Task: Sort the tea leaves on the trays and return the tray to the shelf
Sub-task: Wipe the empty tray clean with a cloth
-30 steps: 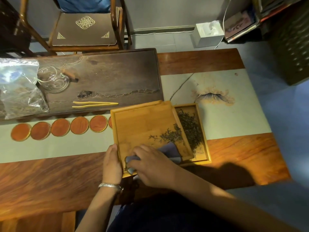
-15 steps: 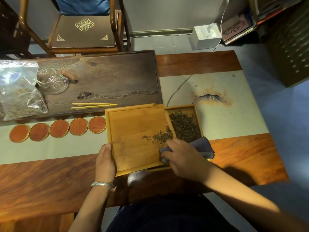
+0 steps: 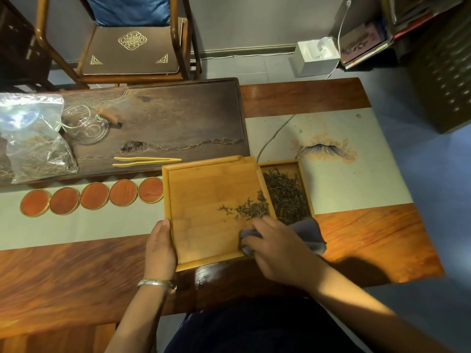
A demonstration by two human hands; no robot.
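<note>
Wooden table (image 3: pixel 76 276) | bamboo tray (image 3: pixel 204 225): few dark leaves | right hand (image 3: pixel 277 248) grips cloth (image 3: pixel 311 233)

Wooden table (image 3: pixel 369 230) bears runner (image 3: pixel 344 184), dark tea board (image 3: pixel 178 118), bamboo trays (image 3: pixel 204 200).

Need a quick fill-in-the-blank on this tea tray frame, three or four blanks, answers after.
1. The right hand presses a grey ____ onto the larger bamboo tray.
2. The left hand holds that tray by its ____ edge.
3. Beside the tray lies a row of ____ round red coasters.
4. The yellow tongs lie on the dark ____ board.

Missing words: cloth; left; five; tea
</note>
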